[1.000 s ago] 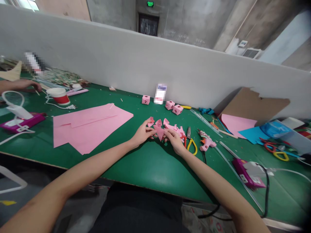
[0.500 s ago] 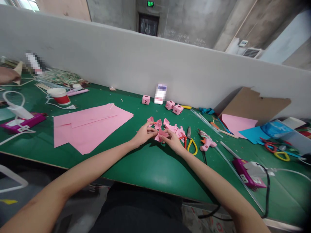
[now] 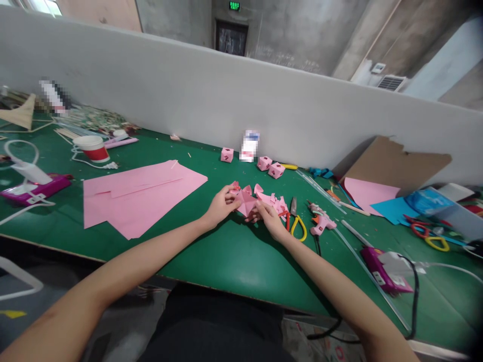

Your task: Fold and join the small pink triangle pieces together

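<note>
Between my two hands is a folded piece of pink paper (image 3: 246, 203), held just over the green table. My left hand (image 3: 222, 207) pinches its left edge between thumb and fingers. The right side of the paper is gripped by my right hand (image 3: 266, 213), with some fingers tucked beneath it. Behind the hands lie small folded pink pieces (image 3: 258, 189) and a pile of pink paper scraps (image 3: 278, 203). Three pink paper cubes (image 3: 227, 155) with cut-out holes stand farther back, near the grey partition.
Right of my hands lie scissors with yellow and red handles (image 3: 298, 227) and a pink glue gun (image 3: 323, 221). Large pink sheets (image 3: 139, 201) spread on the left, by a paper cup (image 3: 94, 149). A purple power strip (image 3: 385, 271) and clear rods occupy the right.
The pink paper is now opened wider between my hands, and my left hand has shifted slightly left. At the far left, another person's hand has left the view.
</note>
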Tool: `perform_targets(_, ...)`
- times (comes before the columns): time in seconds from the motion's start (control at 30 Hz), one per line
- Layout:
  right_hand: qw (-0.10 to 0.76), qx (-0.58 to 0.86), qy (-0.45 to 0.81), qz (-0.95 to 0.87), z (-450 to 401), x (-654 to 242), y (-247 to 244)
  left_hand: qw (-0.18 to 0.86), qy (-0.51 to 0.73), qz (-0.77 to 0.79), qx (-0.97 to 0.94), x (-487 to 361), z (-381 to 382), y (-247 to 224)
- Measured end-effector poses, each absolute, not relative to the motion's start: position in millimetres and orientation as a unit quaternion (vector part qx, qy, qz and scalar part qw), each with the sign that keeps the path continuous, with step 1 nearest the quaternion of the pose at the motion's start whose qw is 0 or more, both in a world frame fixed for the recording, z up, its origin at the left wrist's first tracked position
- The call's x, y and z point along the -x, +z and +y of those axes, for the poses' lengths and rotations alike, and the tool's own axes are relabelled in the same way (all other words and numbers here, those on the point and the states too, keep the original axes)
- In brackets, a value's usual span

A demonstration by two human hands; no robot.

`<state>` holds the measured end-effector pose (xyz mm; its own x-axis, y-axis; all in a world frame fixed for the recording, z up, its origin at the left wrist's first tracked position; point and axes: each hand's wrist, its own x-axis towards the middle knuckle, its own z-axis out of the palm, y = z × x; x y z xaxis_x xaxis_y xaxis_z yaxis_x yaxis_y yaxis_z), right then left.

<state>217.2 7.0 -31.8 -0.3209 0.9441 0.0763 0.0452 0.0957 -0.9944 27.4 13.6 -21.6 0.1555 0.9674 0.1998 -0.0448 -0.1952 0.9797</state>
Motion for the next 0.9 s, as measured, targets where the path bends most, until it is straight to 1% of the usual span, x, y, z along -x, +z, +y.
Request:
perform_targets(0.13,0.424,0.379,0.517,-0.639,3.1,-217.8,-30.9,0.512,0.52,0.41,-0.547,-26.3,14.1,-18.2)
perform_targets(0.23,0.453,0.355,0.451,-0.682,-2.3,-217.2,-31.9,0.491,0.52,0.408,-0.567,-26.2,13.8,-19.5)
perform_targets(0.3,0.457,0.341,0.399,-0.719,-6.0,-216.0,-32.1,0.469,0.513,0.411,-0.59,-26.0,14.0,-22.0)
perform_targets(0.43,0.409,0.323,0.313,-0.794,-10.5,-213.5,-29.7,0.439,0.502,0.415,-0.619,-24.3,15.1,-26.8)
perform_targets(0.5,0.403,0.337,0.29,-0.8,-10.0,-213.1,-28.6,0.428,0.502,0.417,-0.626,-23.4,15.1,-27.3)
perform_targets(0.77,0.418,0.406,0.3,-0.755,-1.5,-217.0,-34.2,0.411,0.487,0.418,-0.647,-23.9,12.8,-25.6)
perform_targets(0.9,0.425,0.414,0.343,-0.728,-0.3,-217.6,-35.9,0.415,0.486,0.421,-0.644,-24.5,13.7,-30.0)
